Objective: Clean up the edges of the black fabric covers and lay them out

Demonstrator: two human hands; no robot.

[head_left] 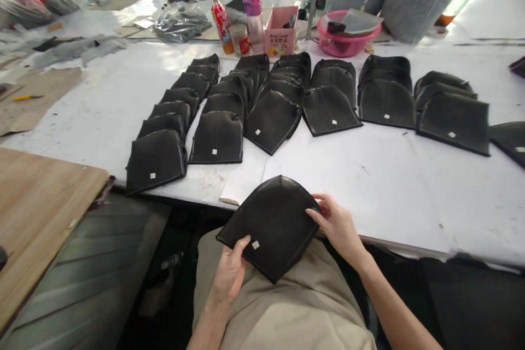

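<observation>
Tilted above my lap is a black leather-like panel (279, 219) with a curved top edge and a small white sticker near its lower corner. My left hand (233, 270) grips its lower left edge, thumb on top beside the sticker. At the upper right edge, my right hand (334, 224) pinches the panel between thumb and fingers. What lies under the panel is hidden. Across the white table, similar black panels lie in overlapping rows; the nearest ones include a panel (217, 136) and another panel (273, 120), each with a white sticker.
At the table's back stand a red-capped drink bottle (221, 22), a pink-lidded bottle (255, 22), a pink box (281, 33) and a pink basin (348, 44). A wooden board (41, 202) is at left. The white table's (394, 186) front edge runs just beyond my lap.
</observation>
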